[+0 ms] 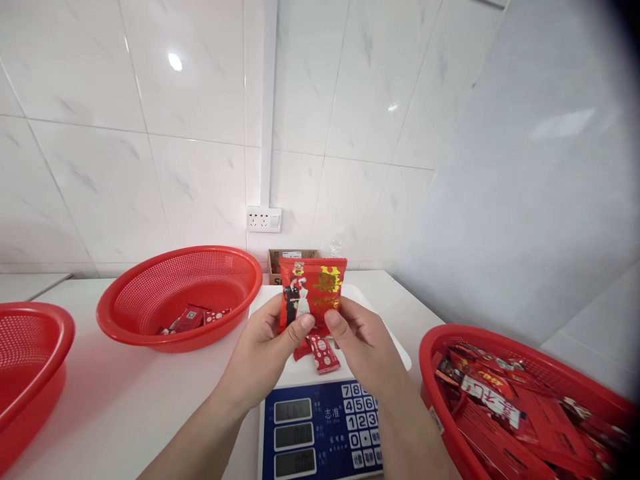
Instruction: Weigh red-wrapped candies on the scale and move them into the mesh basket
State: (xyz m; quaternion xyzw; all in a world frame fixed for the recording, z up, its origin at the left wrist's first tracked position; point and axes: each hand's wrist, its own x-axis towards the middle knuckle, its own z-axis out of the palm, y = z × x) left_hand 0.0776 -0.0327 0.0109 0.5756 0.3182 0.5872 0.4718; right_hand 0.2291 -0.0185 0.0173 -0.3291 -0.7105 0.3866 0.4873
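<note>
Between my two hands is a red snack packet (pixel 320 287) with a bride-and-groom picture and gold print, held upright above the scale. My left hand (pixel 267 347) grips its left side, thumb on the front. On its right side my right hand (pixel 363 343) grips it the same way, with the fingers mostly hidden behind. Below the packet, a small red-and-white wrapped packet (pixel 324 355) lies on the white pan of the digital scale (pixel 295 377). Part of another red packet shows beside it. The scale's keypad is partly covered by my right forearm.
A red perforated basket (pixel 175 267) with a few packets stands at the left rear. Another red basket (pixel 35 393) is cut off at the left edge. At right, a red basket (pixel 435 380) holds many red packets. A cardboard box (pixel 275 260) stands by the tiled wall, below a socket (pixel 264 219).
</note>
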